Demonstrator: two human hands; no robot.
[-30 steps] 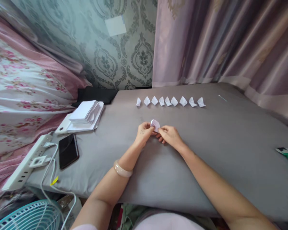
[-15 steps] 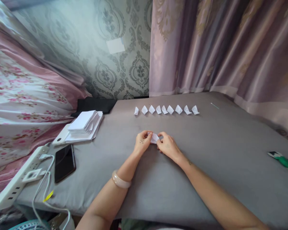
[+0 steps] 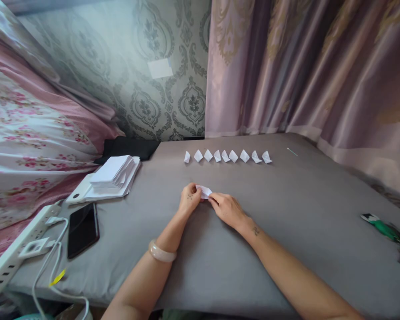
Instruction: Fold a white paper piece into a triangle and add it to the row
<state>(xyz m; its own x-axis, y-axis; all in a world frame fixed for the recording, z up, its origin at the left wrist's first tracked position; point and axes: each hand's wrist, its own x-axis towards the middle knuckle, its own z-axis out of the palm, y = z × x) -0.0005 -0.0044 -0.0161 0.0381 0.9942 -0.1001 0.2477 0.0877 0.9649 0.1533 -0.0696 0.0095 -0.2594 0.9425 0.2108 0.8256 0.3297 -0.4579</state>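
Observation:
My left hand (image 3: 189,201) and my right hand (image 3: 227,208) meet over a grey cloth-covered table (image 3: 220,262), both pinching a small folded white paper piece (image 3: 204,191) low against the cloth. The left wrist wears a pale bangle (image 3: 161,252). Beyond the hands a row of several folded white paper shapes (image 3: 227,156) lies in a line across the table.
A stack of white paper sheets (image 3: 112,174) sits at the left, with a black phone (image 3: 83,228) and a white power strip (image 3: 20,251) with cables nearer me. A green-handled tool (image 3: 383,227) lies at the right edge. Curtains hang behind.
Both hands have lowered the folded paper from a raised position down toward the cloth. The camera has tilted, so the whole scene sits lower and slightly left in the frame.

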